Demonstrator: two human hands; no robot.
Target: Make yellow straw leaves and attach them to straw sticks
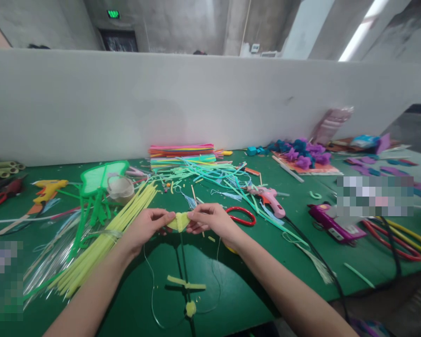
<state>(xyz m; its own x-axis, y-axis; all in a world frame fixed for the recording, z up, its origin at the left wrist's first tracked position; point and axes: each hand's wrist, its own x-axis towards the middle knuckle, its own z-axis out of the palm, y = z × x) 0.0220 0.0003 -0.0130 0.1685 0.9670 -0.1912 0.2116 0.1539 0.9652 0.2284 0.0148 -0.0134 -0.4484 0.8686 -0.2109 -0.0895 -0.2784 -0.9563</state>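
My left hand [149, 225] pinches the left side of a small yellow fuzzy piece [179, 222], and my right hand [210, 220] pinches its right side. A thin dark stem hangs down from this piece toward me. Lower on the green table [126, 299], a yellow strip [186, 283] lies across the stem line, with a small yellow fuzzy ball [190, 309] just below it. A thin pale thread loops on both sides of these pieces. Beside my left forearm lies a bundle of yellow fuzzy stems [105, 243].
Red-handled scissors [241, 216] and a pink glue gun [272, 201] lie to the right, a yellow glue gun [49, 188] at the left. Colored stems [182, 157] are piled at the back; purple flowers [305, 154] and a magenta device [335, 227] sit farther right.
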